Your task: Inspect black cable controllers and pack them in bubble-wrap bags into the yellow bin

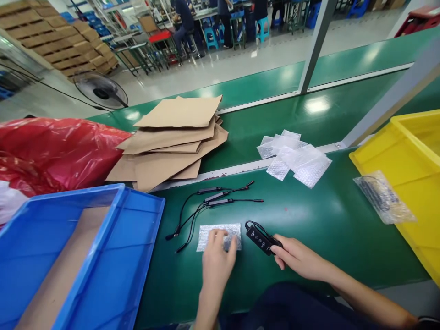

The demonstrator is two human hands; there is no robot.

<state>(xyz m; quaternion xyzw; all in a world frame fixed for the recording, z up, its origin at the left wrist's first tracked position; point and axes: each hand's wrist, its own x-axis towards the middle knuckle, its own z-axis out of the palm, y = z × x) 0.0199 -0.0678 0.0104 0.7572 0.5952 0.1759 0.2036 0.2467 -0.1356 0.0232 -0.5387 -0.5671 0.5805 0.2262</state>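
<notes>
In my right hand [299, 257] is a black inline cable controller [258, 239] with small white markings and buttons on its face. Its black cable is folded back along it, held between thumb and fingers. My left hand [217, 263] is over a clear bubble-wrap pouch [204, 234] lying flat on the green table [178, 293]. The left fingers are spread and slightly curled; whether they touch the pouch I cannot tell. Behind the left hand lie several black cables with grey inline modules [216, 197], side by side.
A blue bin [156, 215] with cardboard inside stands at left, near a red plastic bag [62, 146]. Brown cardboard sheets [178, 112] are stacked at the back. More bubble pouches [312, 165] lie back right. A filled pouch [385, 197] rests against the yellow bin [412, 183].
</notes>
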